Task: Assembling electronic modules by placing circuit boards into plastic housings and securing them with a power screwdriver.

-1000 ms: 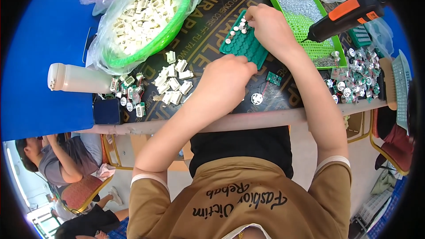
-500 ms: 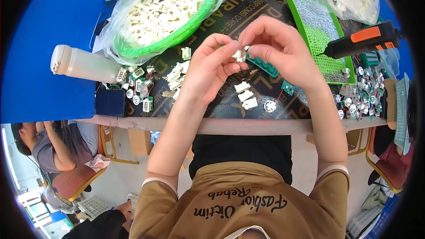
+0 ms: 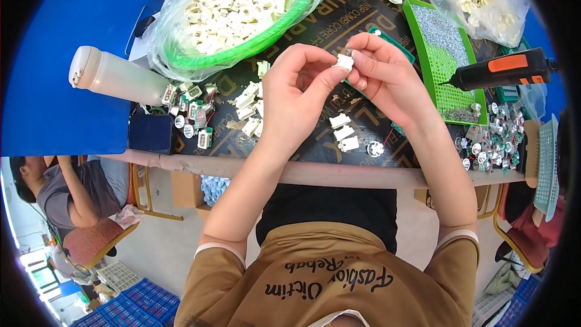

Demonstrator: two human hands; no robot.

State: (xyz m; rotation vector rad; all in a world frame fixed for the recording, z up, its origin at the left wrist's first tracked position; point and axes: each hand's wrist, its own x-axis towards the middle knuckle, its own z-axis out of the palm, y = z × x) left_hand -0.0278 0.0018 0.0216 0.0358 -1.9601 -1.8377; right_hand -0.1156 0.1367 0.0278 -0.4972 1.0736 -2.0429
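Note:
A small white plastic housing [image 3: 344,62] is pinched between my two hands above the table. My left hand [image 3: 299,94] grips it with thumb and forefinger. My right hand [image 3: 390,75] closes on its other side, where a tiny metallic bit shows at the fingertips, too small to identify. Behind the right hand lies a teal-green holder [image 3: 399,47], partly covered. Just below the hands, several white housings [image 3: 342,132] lie in a short column beside a round white disc with a wire [image 3: 375,148]. More white housings [image 3: 247,102] are heaped left of my left wrist.
At the back stands a green basket [image 3: 308,0] lined with plastic and full of white housings. A green tray [image 3: 426,63] of small metal parts is at right, with an electric screwdriver [image 3: 499,68] over it. A bottle [image 3: 121,75], a phone [image 3: 150,133] and wired assemblies [image 3: 499,139] also lie around.
Both hands have shifted slightly right in the picture, still together on the housing. My right fingers have dropped from an arched pinch to a closer hold, and the left hand has turned.

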